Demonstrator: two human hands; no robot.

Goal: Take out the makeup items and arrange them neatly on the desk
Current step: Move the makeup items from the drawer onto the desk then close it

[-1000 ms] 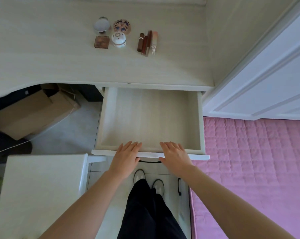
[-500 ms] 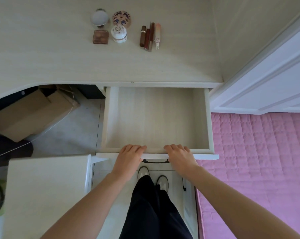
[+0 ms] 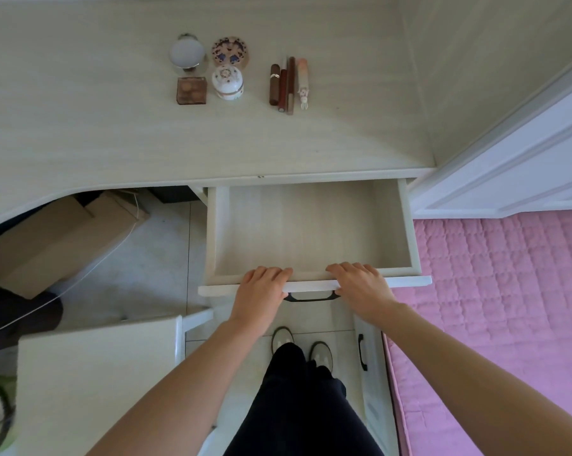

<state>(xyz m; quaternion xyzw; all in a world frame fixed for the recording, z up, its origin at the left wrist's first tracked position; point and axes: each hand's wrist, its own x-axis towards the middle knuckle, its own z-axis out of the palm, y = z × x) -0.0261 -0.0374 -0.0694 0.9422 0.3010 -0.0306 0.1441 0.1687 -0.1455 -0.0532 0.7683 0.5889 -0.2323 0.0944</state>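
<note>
I see the makeup items laid out on the desk (image 3: 80, 126), well beyond the drawer (image 3: 311, 232) and apart from it. Farthest from the drawer's left half sit a round silver compact (image 3: 187, 54) and a patterned round compact (image 3: 230, 51); just nearer the drawer are a square brown palette (image 3: 191, 90) and a white decorated jar (image 3: 228, 82). Beside that group, toward the drawer's right half, four slim tubes (image 3: 286, 85) lie side by side, the pink one (image 3: 303, 81) outermost. I can read no brand or lettering on any of them; the print is too small.

The drawer stands pulled out below the desk edge, its inside bare. My left hand (image 3: 261, 292) and right hand (image 3: 360, 287) both rest on the drawer's front rim, fingers curled over it, gripping the panel on either side of the dark handle (image 3: 309, 297). A pink quilt (image 3: 492, 291) lies right of the drawer, a cardboard box (image 3: 57, 238) to its left.
</note>
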